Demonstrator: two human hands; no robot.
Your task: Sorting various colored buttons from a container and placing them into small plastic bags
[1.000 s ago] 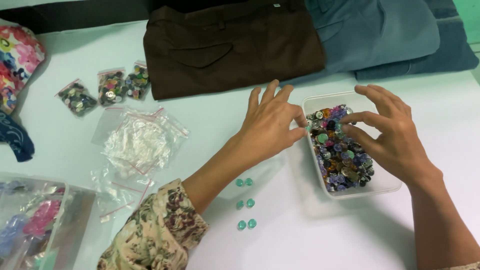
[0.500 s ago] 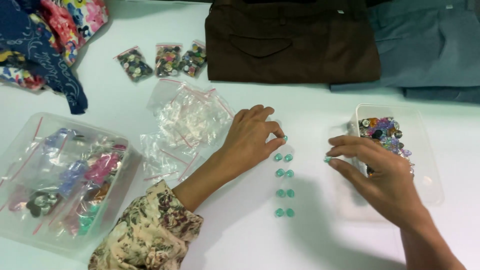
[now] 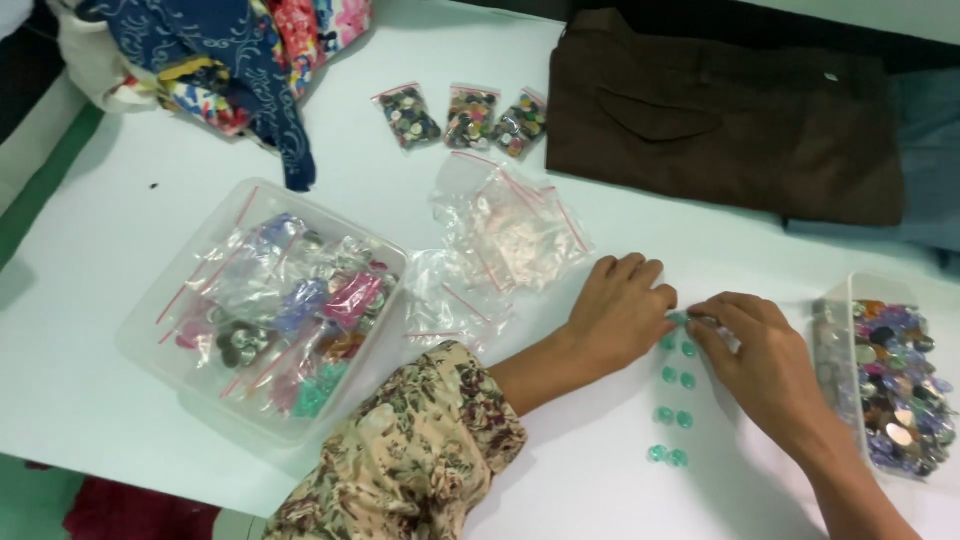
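While both hands meet on the white table (image 3: 150,270), green buttons (image 3: 673,398) lie in pairs below their fingertips.
Left hand (image 3: 618,312) curled, right hand (image 3: 765,355) pinching a button; mixed-button tub (image 3: 838,345) just right.

A folded dark brown cloth garment (image 3: 720,130) lies along the far edge of the white table (image 3: 120,240), a grey-blue one (image 3: 925,165) beside it. Patterned fabrics (image 3: 215,60) heap at the far left corner. Three small clear bags of mixed buttons (image 3: 465,117) sit between them.
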